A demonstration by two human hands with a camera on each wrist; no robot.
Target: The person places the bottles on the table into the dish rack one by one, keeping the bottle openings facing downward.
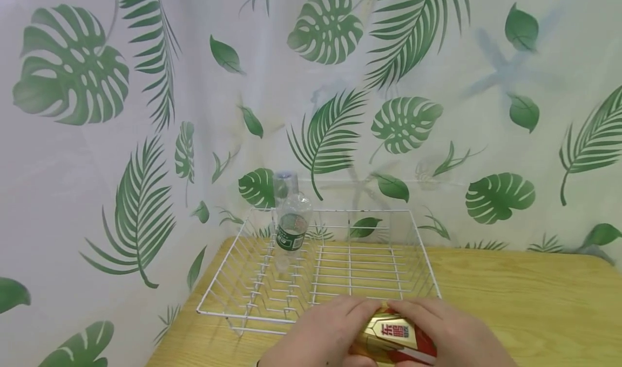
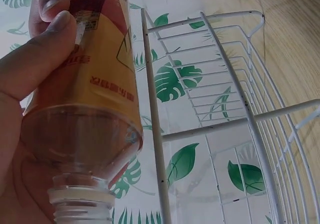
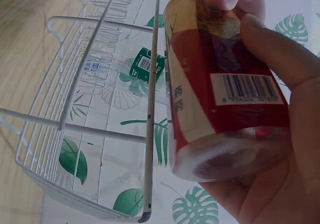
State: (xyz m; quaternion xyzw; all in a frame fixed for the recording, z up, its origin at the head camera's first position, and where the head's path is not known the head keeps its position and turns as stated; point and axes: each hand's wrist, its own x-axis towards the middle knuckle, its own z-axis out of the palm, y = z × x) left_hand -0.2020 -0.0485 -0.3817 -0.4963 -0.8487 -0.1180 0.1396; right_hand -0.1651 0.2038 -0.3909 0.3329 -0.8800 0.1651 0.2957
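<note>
Both hands hold one clear plastic bottle [image 1: 389, 332] with a gold and red label, lying sideways at the near edge of the white wire rack [image 1: 286, 320]. My left hand [image 1: 323, 329] grips the bottle's neck half. In the left wrist view the clear shoulder and threaded neck of the bottle [image 2: 82, 204] show, with no cap in sight. My right hand [image 1: 457, 329] holds the base half, thumb on the red label by the barcode [image 3: 245, 88]. The two thumbs come close together on the label. Parts of the fingers are hidden behind the bottle.
A clear bottle with a green label [image 1: 291, 232] leans in the rack's left part. Behind it rises another clear object with a bluish top [image 1: 284, 176]. The rack stands on a wooden table [image 1: 525, 302], against a leaf-patterned curtain [image 1: 437, 59] at the back and left.
</note>
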